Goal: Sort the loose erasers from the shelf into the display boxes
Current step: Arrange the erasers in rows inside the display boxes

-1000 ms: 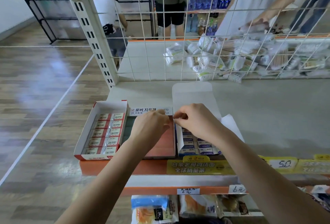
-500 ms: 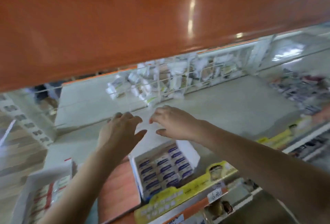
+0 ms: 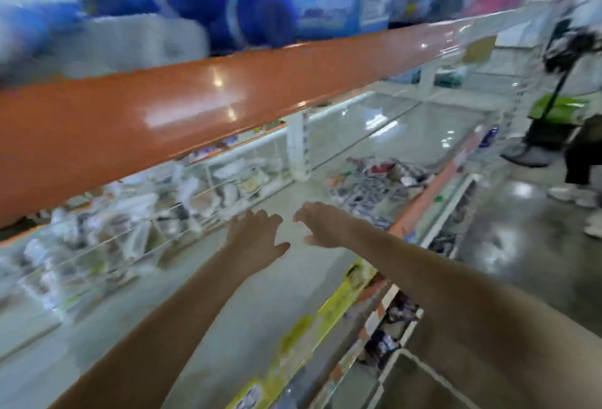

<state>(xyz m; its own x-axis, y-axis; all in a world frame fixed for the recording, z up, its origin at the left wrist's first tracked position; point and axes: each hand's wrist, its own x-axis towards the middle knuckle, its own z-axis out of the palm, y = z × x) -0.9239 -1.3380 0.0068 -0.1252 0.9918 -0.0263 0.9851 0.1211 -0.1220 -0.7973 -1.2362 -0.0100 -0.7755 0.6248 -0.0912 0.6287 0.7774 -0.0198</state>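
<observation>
The picture is blurred by fast head motion. My left hand point(image 3: 255, 234) and my right hand point(image 3: 321, 224) reach forward side by side over the grey shelf point(image 3: 260, 294), fingers spread and holding nothing. A heap of loose erasers point(image 3: 374, 180) lies further right along the shelf, beyond my right hand. The display boxes are out of view.
An orange shelf edge point(image 3: 195, 95) crosses the upper view, with blue packs point(image 3: 260, 14) on top. A wire grid point(image 3: 146, 226) with small white packets behind it backs the shelf on the left. A person's legs point(image 3: 580, 161) stand in the aisle at right.
The view has swung right and up, so the display boxes have left the frame. Both hands let go of the box flap and now stretch forward, open, toward the eraser heap.
</observation>
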